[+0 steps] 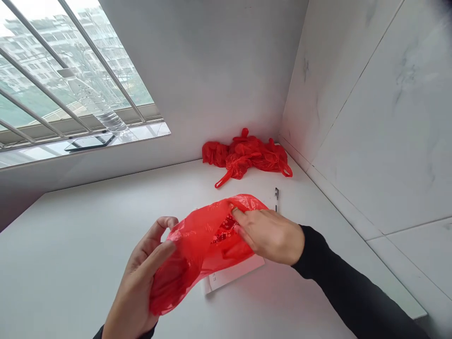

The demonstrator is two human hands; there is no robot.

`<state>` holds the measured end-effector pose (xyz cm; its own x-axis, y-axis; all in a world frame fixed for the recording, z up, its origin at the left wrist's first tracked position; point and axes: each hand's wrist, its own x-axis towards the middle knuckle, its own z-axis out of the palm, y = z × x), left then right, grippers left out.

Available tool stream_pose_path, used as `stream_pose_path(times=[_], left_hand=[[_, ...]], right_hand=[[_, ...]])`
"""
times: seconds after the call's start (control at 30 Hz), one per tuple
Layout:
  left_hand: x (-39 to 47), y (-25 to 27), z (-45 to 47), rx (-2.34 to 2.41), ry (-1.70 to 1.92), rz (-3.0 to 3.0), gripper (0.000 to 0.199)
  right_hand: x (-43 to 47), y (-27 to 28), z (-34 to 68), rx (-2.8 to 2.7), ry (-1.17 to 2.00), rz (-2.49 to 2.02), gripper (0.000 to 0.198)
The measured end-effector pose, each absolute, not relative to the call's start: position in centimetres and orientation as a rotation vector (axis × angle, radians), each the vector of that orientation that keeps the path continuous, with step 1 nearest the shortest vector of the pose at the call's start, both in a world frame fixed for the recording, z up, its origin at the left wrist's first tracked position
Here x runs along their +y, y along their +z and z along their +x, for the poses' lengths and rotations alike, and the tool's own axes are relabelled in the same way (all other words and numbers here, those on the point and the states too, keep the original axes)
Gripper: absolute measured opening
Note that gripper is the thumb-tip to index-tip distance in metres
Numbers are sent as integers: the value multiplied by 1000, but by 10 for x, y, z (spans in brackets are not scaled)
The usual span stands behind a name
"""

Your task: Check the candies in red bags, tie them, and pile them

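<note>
A thin red plastic bag (197, 240) is stretched between my two hands above the white table. My left hand (141, 273) grips its left end, thumb in front and the bunched plastic in the palm. At the other end, my right hand (270, 233) pinches the bag near an opening, the fingertips partly hidden by the plastic. Dark printed marks show through the red film beside those fingers. Under the bag lies a white sheet or booklet (236, 278) with small print on it, mostly covered.
A heap of crumpled red plastic bags (247, 153) lies in the table's far corner. A black-and-clear pen (276, 198) sits right of the bag. On the windowsill stand a clear water bottle (97, 106) and a flat dark device (90, 142). Marble-patterned wall (370, 117) borders the right.
</note>
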<state>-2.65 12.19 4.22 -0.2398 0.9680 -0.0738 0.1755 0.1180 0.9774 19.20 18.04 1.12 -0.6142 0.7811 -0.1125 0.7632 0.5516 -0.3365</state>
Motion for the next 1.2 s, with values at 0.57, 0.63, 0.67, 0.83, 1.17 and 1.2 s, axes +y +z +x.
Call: stream_pose_path(times=[0.57,0.63,0.67,0.83,1.17,1.2], left_hand=[[123,16,-31,2074,1164,2249,5],[124,17,-33,1997,1232,2205,6],[124,18,-32,1949,1277,2174,7],[120,30,-21,1829,1314,1645,19],[121,32,-14,1736,1126,1429,33],[122,30,-16,1733,1148,1436,33]], right_hand=[[172,31,212,-2765,447,-1327,55],[169,31,212,-2728,392,-1354,16],[168,31,210,-2704,377,-1351,4],[169,18,176,-2444,572,-1160,19],[196,-61,126,-2371,613,-1360,22],[197,-63,126,-2367,626,-1346,20]])
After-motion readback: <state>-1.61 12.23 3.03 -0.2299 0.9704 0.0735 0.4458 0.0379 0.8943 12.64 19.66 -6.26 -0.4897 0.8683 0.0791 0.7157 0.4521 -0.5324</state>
